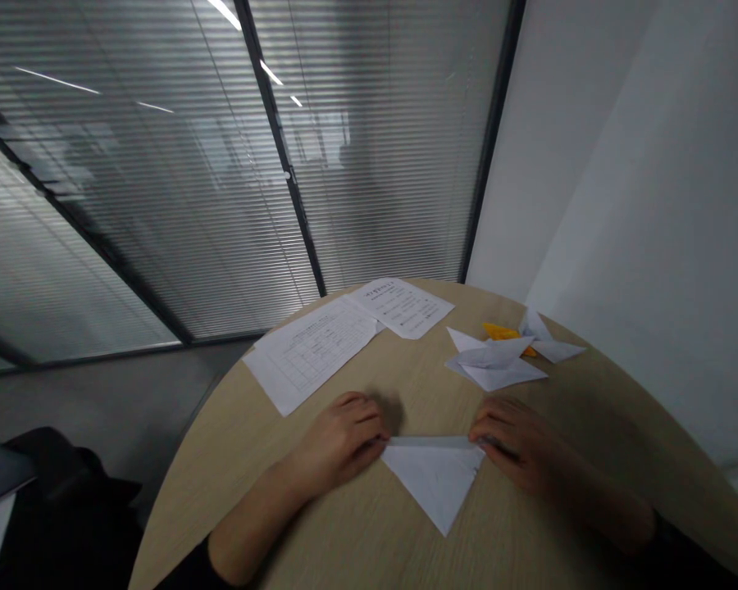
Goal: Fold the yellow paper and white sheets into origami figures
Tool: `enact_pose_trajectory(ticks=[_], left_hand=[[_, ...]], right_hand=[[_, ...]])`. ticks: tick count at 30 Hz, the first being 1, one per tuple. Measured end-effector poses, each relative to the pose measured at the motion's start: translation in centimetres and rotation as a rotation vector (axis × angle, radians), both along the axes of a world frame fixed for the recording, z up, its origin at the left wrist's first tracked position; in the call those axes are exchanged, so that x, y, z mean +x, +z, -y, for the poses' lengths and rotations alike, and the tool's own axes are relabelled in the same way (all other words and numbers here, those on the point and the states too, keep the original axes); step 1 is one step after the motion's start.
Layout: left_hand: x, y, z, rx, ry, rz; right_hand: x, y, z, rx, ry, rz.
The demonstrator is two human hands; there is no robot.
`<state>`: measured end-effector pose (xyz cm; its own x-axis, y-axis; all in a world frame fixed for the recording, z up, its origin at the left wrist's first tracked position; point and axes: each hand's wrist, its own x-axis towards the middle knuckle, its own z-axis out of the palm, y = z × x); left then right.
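We log a folded white paper triangle (434, 479) flat on the round wood-grain counter (406, 369), point toward us. Left hand (338, 442) and right hand (517, 442) curl over its top corners, each grip closed on the paper. Printed forms (313, 352) and folded white paper pieces (495, 365) lie toward the far edge.

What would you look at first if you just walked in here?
First you'd see the white paper triangle on the round table, with the left hand and right hand at its top corners. Farther away on the right lie folded papers and orange paper. Printed sheets lie on the left.
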<state>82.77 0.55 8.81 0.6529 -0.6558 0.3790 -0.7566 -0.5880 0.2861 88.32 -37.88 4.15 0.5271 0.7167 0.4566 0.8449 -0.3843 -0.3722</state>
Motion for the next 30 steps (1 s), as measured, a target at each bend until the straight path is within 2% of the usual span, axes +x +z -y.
enact_pose_trajectory(ticks=[4, 8, 13, 19, 24, 30], left_hand=[[-0.4, 0.5, -0.1, -0.015, -0.079, 0.0], [-0.8, 1.2, 0.1, -0.069, -0.126, -0.086], [-0.7, 1.3, 0.2, -0.073, -0.071, -0.132], [-0.5, 1.2, 0.1, -0.056, -0.038, -0.171], [-0.5, 1.5, 0.4, -0.037, -0.06, -0.188], [-0.6, 1.0, 0.3, -0.062, -0.031, -0.208]], right_hand=[[-0.9, 1.1, -0.2, -0.01, 0.023, -0.009], [-1.4, 1.5, -0.4, -0.019, 0.024, -0.061], [-1.0, 0.7, -0.3, -0.036, -0.058, -0.093], [-1.0, 0.7, -0.4, -0.11, -0.052, -0.171], [-1.1, 0.3, -0.6, -0.071, -0.067, -0.204], [-0.7, -0.2, -0.7, -0.027, -0.037, -0.199]])
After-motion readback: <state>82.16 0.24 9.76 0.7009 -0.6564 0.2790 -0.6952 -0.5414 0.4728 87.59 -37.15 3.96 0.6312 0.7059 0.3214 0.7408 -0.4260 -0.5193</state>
